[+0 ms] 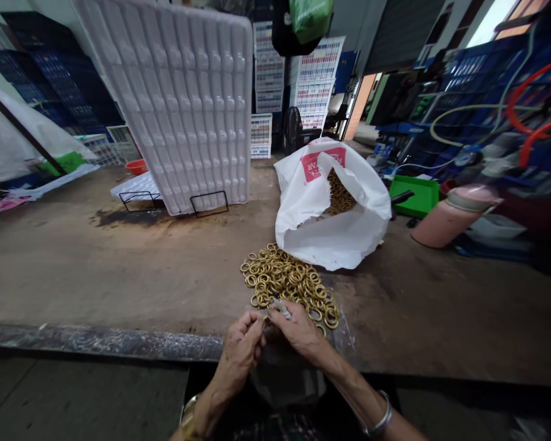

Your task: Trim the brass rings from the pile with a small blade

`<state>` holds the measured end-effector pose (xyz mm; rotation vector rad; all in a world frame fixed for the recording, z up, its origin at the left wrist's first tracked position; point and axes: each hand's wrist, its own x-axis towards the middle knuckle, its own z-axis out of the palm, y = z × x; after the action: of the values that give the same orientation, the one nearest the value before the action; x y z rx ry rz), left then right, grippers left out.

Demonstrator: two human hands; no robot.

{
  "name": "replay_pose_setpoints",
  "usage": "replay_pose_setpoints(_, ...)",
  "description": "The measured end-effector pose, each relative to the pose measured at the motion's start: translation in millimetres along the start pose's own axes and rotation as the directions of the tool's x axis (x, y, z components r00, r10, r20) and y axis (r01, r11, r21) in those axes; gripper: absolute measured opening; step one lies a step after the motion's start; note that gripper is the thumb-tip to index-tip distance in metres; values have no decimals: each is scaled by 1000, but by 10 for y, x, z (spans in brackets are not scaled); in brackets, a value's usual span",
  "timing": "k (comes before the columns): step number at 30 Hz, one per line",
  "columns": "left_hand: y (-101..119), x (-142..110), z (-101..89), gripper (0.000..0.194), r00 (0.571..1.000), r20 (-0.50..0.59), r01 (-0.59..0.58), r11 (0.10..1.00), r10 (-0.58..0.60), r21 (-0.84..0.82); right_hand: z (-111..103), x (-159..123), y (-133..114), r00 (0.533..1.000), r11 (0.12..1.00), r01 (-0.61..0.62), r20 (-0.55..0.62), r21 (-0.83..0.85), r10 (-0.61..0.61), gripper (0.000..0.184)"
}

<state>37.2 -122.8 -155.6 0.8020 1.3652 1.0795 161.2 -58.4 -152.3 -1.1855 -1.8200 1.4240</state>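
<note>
A heap of small brass rings (pixel 288 280) lies on the worn brown table (pixel 119 269), just beyond my hands. At the table's near edge my left hand (pixel 242 350) is closed in a pinch, fingertips meeting those of the other hand. My right hand (pixel 298 327) is closed round a small grey tool or piece (pixel 279 306) with a ring at its tip. Behind the heap a white plastic bag (pixel 330 208) stands open with more brass rings inside.
A tall white moulded tray (pixel 187 98) leans upright on wire stands at the back left. A pink cylinder (pixel 454 214) and a green bin (pixel 415 195) sit at the right. Blue and white crates are stacked behind.
</note>
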Motion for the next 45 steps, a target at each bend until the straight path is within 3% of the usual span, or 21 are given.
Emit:
replay_pose_setpoints(7, -47, -25, -5, 36, 992, 121, -13, 990, 30, -141, 34, -21, 34, 998, 998, 56, -17, -27, -56, 20)
replay_pose_setpoints(13, -36, -54, -16, 32, 992, 125, 12, 972, 17, -235, 34, -20, 46, 997, 997, 73, -21, -39, -73, 21)
replay_pose_setpoints(18, -35, -68, -29, 34, 997, 75, 35, 966, -16, -256, 18, -75, 89, 981, 917, 99, -118, -388, -155, 19)
replay_pose_setpoints(20, -58, -60, -37, 34, 998, 70, 7, 971, 10, -239, 31, -119, 105, 979, 845, 145, -51, -515, -199, 13)
replay_pose_setpoints(22, -88, -49, -45, 33, 997, 69, -10, 974, 27, -226, 56, -157, 114, 977, 797, 188, 26, -573, -212, 21)
replay_pose_setpoints(25, -124, -38, -55, 32, 997, 64, -19, 976, 34, -216, 94, -181, 120, 979, 767, 197, 83, -611, -186, 26)
replay_pose_setpoints(33, -157, -25, -80, 37, 999, 37, -25, 984, 32, -175, 125, -167, 133, 987, 722, 161, 104, -672, -123, 29)
replay_pose_setpoints(40, -151, -81, -77, 40, 999, 9, -44, 991, 45, -128, 130, -170, 177, 982, 743, 186, 140, -643, -124, 28)
replay_pose_setpoints(45, -25, -277, -67, 37, 991, 93, -79, 976, 100, -203, 96, -151, 196, 992, 702, 123, 83, -701, -91, 26)
